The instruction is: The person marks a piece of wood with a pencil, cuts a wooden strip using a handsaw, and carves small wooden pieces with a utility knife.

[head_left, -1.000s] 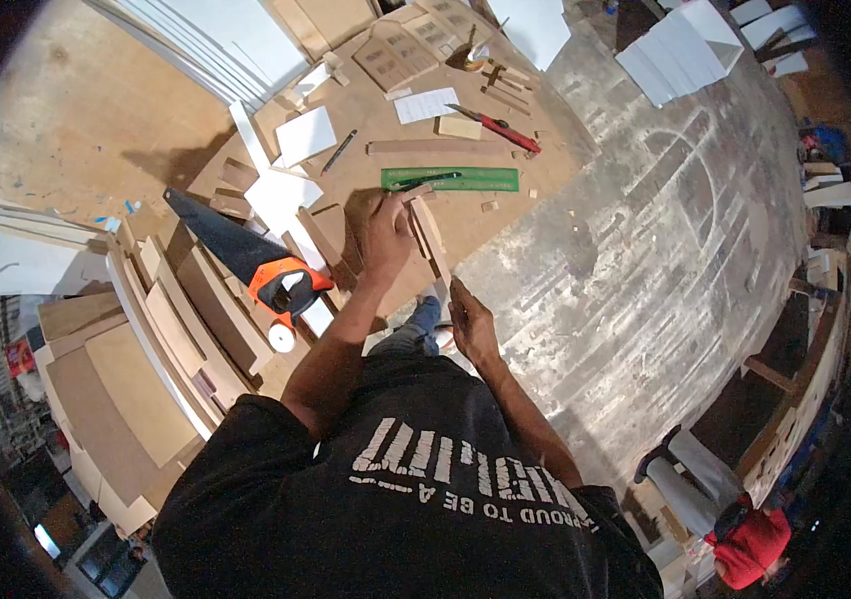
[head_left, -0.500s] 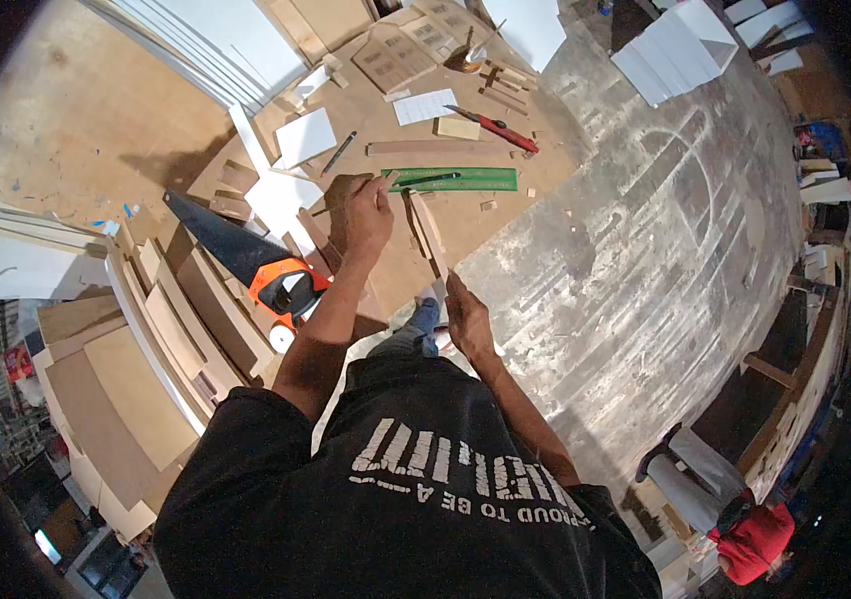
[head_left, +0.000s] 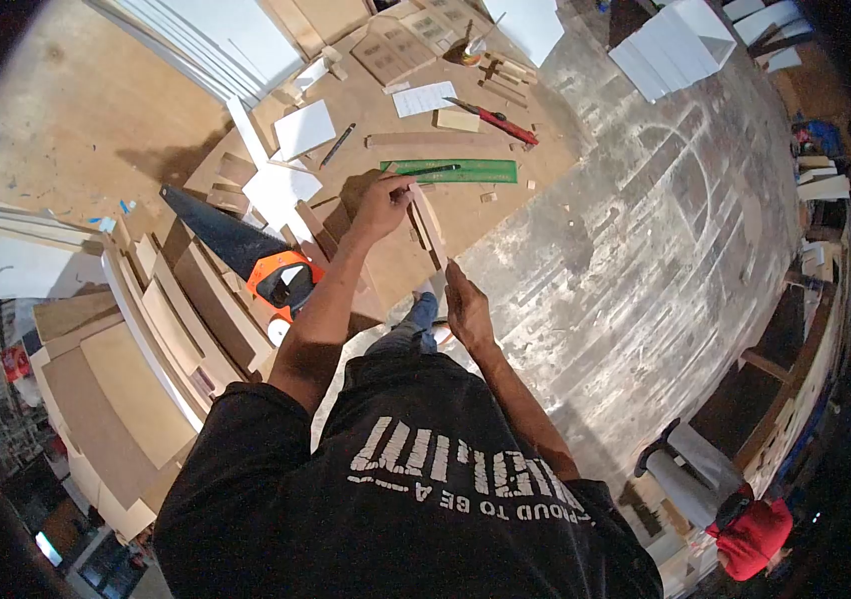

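Workshop with scuffed grey floor (head_left: 595, 260) alongside a brown board-topped counter (head_left: 475, 228), seen from above. Slanting across the near edge of the counter, between both hands: a slim wooden strip (head_left: 428, 222), upper end toward the green ruler (head_left: 487, 172), lower end toward the floor side. Judged light and stiff along its length, probably dry rather than slippery, with some risk of snapping if bent across its narrow width. Best held by the long edges close to each end, with fingers clear of the middle.

Right grip (head_left: 468, 311): closed on the lower end of the strip. Left grip (head_left: 381, 208): fingertips drawn together at the upper end; impossible to tell from this view whether pinched on the strip or on some small piece.

Just beyond the left fingers, the ruler with a dark pen (head_left: 433, 170) lying on it, crowding that end. Farther off, a long flat brown bar (head_left: 440, 141) and a red cutter (head_left: 507, 125). Close beside the left forearm, an orange-handled saw (head_left: 236, 248), the chief obstacle to leftward elbow room. Farther left, stacked boards (head_left: 174, 329). At lower right, well apart, another person in red (head_left: 751, 541).
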A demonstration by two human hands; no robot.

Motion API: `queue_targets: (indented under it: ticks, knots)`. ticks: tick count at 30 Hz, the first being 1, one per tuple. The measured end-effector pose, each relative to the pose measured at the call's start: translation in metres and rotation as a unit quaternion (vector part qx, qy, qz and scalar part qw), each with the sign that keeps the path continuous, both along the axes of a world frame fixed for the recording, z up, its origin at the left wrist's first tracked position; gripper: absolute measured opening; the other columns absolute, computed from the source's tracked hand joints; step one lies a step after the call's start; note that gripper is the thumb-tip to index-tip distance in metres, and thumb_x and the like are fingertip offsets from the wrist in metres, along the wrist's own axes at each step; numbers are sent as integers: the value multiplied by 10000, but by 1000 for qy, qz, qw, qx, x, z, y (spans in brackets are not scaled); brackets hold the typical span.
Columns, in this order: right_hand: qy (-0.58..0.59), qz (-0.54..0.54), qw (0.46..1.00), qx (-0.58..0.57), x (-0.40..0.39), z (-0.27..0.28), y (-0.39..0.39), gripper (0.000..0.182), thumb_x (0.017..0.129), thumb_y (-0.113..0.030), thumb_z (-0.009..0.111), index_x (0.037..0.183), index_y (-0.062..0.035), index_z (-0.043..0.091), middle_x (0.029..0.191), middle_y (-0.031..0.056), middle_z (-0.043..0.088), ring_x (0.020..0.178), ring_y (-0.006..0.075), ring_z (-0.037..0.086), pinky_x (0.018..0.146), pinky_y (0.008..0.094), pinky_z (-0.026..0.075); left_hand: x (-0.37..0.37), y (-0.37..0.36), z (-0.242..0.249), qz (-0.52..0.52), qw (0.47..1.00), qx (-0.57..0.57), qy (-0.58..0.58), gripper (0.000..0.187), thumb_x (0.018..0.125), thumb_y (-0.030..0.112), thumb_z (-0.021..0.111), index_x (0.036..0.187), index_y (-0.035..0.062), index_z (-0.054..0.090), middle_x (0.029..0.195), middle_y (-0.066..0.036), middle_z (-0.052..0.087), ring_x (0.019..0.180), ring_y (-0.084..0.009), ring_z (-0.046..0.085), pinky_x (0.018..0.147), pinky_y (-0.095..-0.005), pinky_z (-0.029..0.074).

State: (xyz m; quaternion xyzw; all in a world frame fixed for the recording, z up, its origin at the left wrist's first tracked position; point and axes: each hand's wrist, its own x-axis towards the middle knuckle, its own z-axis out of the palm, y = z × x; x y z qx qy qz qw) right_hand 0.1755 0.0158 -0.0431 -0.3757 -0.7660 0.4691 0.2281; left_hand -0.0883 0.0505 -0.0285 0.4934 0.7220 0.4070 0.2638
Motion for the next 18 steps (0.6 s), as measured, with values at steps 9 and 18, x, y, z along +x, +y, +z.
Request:
queue_targets:
  ticks: [9, 18]
  knots:
    - [-3, 3, 1000, 7, -2, -1, 0, 592, 842, 72, 514, 1417, -55, 458, 1047, 293, 643, 894, 456, 641, 765, 475, 524, -5, 4, -9, 0, 1000, -13, -1, 273, 832, 24, 685, 1102, -16, 685, 884, -133, 651, 775, -201, 619, 718, -310, 502]
    - [-3, -4, 1000, -11, -2, -1, -1, 640, 805, 87, 490, 1420, -87, 454, 944, 283, 635, 875, 469, 628, 747, 500, 505, -2, 3, -17, 20, 999, -15, -32, 288, 829, 36, 702, 1112, -7, 684, 856, -99, 651, 764, -188, 613, 721, -315, 503]
